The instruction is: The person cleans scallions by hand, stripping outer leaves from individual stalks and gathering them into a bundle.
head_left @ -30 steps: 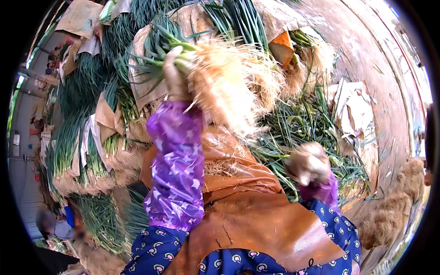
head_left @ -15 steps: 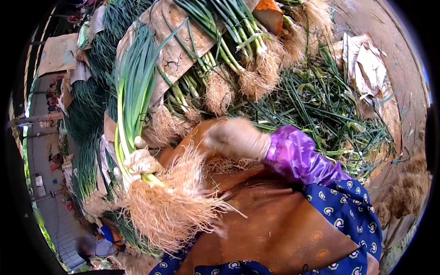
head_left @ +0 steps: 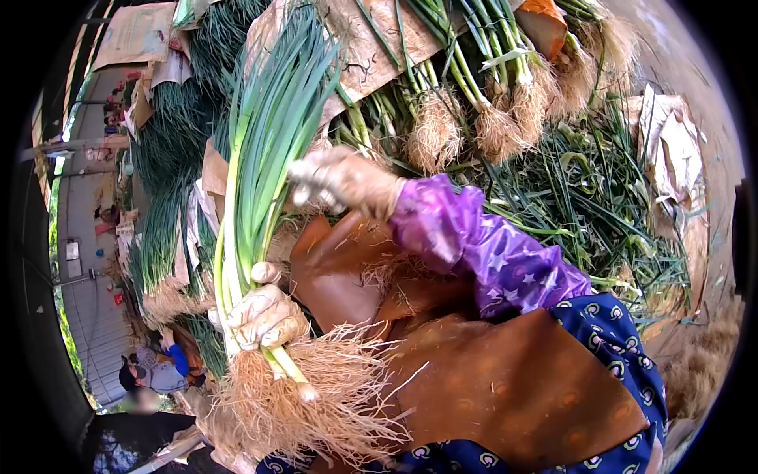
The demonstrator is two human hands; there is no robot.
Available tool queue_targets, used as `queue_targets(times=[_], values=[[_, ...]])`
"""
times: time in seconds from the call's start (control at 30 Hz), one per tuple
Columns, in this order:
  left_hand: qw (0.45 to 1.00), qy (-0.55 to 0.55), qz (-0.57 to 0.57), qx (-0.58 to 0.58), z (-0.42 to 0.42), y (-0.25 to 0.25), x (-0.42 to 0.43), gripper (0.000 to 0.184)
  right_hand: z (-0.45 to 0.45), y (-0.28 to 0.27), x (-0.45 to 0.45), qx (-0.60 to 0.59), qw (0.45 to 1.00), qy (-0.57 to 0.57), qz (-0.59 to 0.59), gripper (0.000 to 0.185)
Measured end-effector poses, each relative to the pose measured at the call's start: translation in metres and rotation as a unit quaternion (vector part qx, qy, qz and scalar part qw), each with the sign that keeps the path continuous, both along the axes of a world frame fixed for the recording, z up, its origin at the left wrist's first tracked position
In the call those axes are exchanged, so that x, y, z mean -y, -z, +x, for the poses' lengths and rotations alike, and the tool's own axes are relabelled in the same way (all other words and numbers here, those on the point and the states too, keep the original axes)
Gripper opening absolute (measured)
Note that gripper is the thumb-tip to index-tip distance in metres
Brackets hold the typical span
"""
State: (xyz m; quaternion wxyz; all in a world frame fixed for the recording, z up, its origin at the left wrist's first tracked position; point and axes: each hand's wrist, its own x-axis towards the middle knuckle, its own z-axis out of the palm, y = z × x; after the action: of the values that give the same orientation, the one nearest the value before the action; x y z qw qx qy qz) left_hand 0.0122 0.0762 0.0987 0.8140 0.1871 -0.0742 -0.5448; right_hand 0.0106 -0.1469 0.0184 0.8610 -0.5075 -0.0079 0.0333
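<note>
In the head view, my left hand (head_left: pixel 264 317), in a pale glove, is wrapped round the lower stalks of a bunch of green onions (head_left: pixel 272 150). The long green leaves point up and away, and the bushy tan roots (head_left: pixel 308 403) hang below the fist over the brown apron (head_left: pixel 489 387). My right hand (head_left: pixel 343 182), gloved and with a purple star-patterned sleeve, is beside the leaves, to the right of the bunch. It is blurred by motion, and its fingers cannot be made out clearly.
More rooted onions (head_left: pixel 434 130) lie along a brown sheet (head_left: pixel 371 39) at the top. Loose green leaves (head_left: pixel 584 189) are heaped at the right, next to crumpled paper (head_left: pixel 671 142). Other bunches (head_left: pixel 162 261) stand at the left. A person (head_left: pixel 162 371) is at the lower left.
The bunch has come down from the top to upright over the apron, held in my left hand. My right hand has moved left from the leaf heap to the bunch's leaves.
</note>
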Motion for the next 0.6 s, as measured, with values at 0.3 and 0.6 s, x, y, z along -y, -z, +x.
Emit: queue_targets(times=[0.3,0.6], values=[[0.999,-0.019,0.019,0.019,0.002,0.005,-0.018,0.069,-0.014,0.016,-0.013,0.036,0.984,-0.131,-0.118,0.083],[0.989,-0.109,0.066,0.073,-0.017,0.000,-0.087,0.065,-0.008,0.037,0.023,-0.076,0.977,0.113,-0.166,0.016]])
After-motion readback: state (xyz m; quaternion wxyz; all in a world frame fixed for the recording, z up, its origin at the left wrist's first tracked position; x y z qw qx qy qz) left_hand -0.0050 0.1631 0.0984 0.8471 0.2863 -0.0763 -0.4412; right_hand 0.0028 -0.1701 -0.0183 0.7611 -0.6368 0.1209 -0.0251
